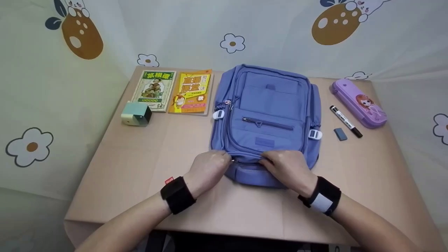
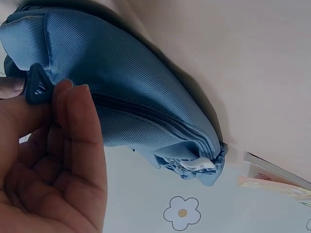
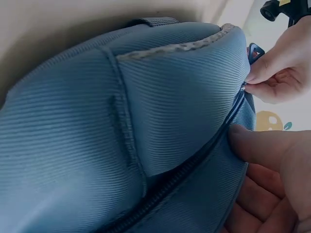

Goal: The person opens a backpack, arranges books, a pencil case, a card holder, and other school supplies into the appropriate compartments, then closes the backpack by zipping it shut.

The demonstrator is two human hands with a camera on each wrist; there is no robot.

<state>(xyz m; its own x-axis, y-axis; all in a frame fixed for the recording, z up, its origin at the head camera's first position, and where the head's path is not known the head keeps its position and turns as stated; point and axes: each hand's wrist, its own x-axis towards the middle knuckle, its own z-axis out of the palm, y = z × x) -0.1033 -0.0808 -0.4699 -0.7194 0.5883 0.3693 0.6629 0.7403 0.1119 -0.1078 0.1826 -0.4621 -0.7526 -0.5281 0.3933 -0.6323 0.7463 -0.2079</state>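
Observation:
A blue backpack (image 1: 269,105) lies flat on the table, its lower end toward me. At its lower left corner, my left hand (image 1: 209,169) pinches a zipper pull (image 2: 38,86), whose triangular end sticks out between the fingers in the left wrist view. My right hand (image 1: 289,171) grips the fabric along the bottom edge, thumb on one side of the flap and fingers underneath. Between the hands runs the zipper (image 3: 180,177), seen close up in the right wrist view. How far the zipper is open at the upper part cannot be made out.
Left of the backpack lie a green book (image 1: 154,91) and an orange book (image 1: 191,92), beside a teal and cream box-shaped item (image 1: 135,113). On the right are a purple pencil case (image 1: 359,103), a marker (image 1: 346,121) and a small grey-blue eraser (image 1: 340,134).

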